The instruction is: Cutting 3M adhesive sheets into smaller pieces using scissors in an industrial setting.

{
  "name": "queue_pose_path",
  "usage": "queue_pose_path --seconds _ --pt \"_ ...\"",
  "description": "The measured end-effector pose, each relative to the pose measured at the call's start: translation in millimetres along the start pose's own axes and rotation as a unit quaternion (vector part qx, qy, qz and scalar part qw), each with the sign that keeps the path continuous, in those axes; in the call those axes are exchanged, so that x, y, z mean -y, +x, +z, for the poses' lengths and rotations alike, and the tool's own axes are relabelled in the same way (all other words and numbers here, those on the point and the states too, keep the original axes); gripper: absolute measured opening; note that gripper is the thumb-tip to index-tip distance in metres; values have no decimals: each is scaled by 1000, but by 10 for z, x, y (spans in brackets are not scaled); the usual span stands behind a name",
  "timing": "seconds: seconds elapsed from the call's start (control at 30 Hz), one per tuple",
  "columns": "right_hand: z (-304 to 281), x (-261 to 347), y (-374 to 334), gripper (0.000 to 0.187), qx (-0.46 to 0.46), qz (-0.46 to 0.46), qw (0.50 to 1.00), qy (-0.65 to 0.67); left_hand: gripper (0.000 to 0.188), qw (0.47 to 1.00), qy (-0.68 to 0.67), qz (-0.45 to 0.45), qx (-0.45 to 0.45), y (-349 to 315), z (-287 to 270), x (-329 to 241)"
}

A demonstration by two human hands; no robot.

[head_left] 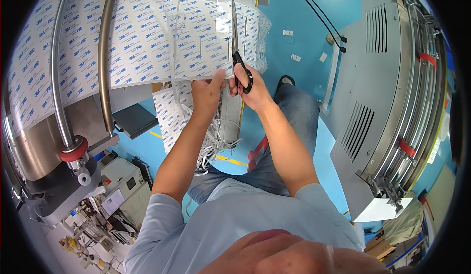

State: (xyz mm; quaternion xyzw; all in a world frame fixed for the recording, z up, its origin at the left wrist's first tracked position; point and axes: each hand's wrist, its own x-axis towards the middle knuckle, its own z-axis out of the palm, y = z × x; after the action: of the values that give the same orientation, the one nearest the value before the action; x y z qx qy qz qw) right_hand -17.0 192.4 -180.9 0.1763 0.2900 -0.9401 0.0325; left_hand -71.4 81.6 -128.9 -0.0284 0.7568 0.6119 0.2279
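Observation:
A wide white liner sheet (142, 43) printed with rows of blue marks stretches across the upper left. My left hand (206, 97) pinches its near edge, thumb on top and the other fingers underneath, partly hidden. Just to the right, my right hand (256, 91) grips black-handled scissors (235, 36) through their loops. The long blades point away from me and lie along the sheet near its right end. Whether the blades are parted is hard to tell. Slits and a pale patch (223, 26) show on the sheet left of the blades.
Metal bars (104, 53) and a large roller (39, 151) stand at left. Below the sheet hang a printed piece (169, 122) and tangled white strips (213, 144). Small scraps (295, 57) lie on the blue floor. A grey machine with rollers (363, 87) stands at right.

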Motion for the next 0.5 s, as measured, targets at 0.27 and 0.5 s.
queue_pose_path --seconds 0.27,0.5 --pt "-44 27 22 46 1 -1 1000 -20 30 937 -288 22 195 -50 64 -1" --pt "52 39 -14 44 -3 -10 1000 -22 28 977 -20 25 209 167 -152 541"
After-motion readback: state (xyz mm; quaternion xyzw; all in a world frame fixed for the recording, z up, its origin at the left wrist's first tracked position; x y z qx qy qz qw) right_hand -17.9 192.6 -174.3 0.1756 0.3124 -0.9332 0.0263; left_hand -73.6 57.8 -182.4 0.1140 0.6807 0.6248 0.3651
